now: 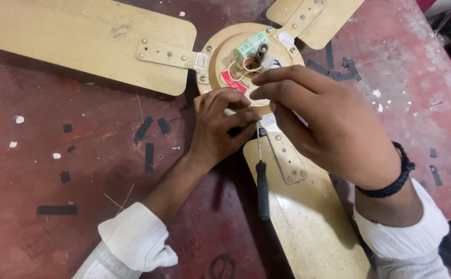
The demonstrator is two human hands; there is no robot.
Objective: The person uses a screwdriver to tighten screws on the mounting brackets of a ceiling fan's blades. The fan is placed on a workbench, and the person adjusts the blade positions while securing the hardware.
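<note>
Cream-yellow metal ceiling fan [220, 57]: lay flat on a dark red, worn desk [81, 155], three blades spread outward, round motor hub uppermost. Pale green capacitor block [251, 45] with white and red wires sat on the hub.

Left hand [218, 129]: rested at the hub's near edge, fingers [225, 98] curled and pressed together against the rim, thumb pressed toward the shaft of a black-handled screwdriver [262, 188]. What the fingertips pinched could not be told.

Right hand [329, 129]: lay over the hub and the root of the nearest blade [308, 227], fingers extended side by side onto the hub; black braided wristband [393, 181] on the wrist.

Screwdriver: stood tip-up between the two hands, tip at the blade bracket, handle over the nearest blade.

Scraps of black tape [148, 155] and a small screw [176, 148] lay scattered on the desk.
</note>
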